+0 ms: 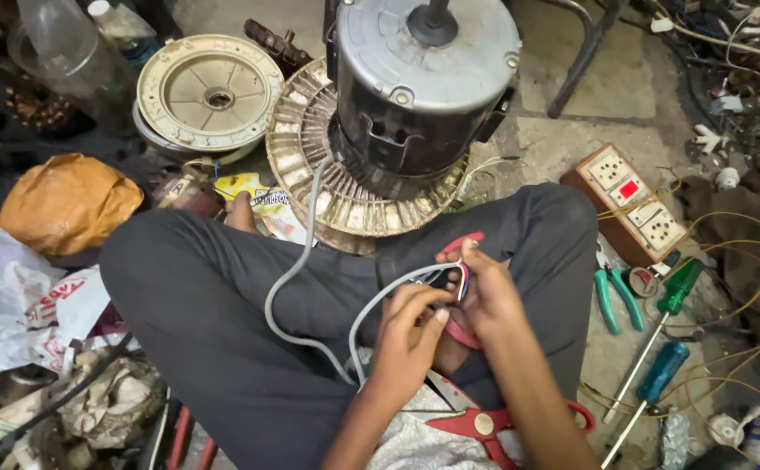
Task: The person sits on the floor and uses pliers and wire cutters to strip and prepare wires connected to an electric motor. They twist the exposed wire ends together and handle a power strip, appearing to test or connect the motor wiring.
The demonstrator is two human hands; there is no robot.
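Down on the rough concrete floor [571, 139], between the person's crossed legs in dark trousers, both hands work at the end of a smooth grey cable [297, 261] that loops from an electric motor [423, 78] across the thigh and doubles back to the fingers. The motor is a squat drum with a dull silver cap, a dark slotted body and a short shaft, and it stands on a ring of pale, dusty laminated plates [306, 148] with radial slots. The left hand [406, 344] is curled nearly closed, fingertips pinched on the cable's end where thin coloured wires [462, 280], red, blue and white, splay out of the sheath. The right hand [484, 300] is bent over from the other side, fingers folded around those same wires and around a red curved piece whose kind I cannot tell. Both forearms come up from the bottom edge and meet over the lap, wrists bent inward. Red-handled scissors [484, 425] lie on a grey cloth on the lap just below the hands. To the right on the floor lie a wooden switchboard [632, 204] with white sockets and a red switch, green-handled pliers [616, 300], and two screwdrivers, a green-handled one [671, 296] and a blue-handled one [658, 374], among loose yellowish wire. A cream ribbed round cover [210, 94] and a crumpled orange bag [66, 202] lie to the left.
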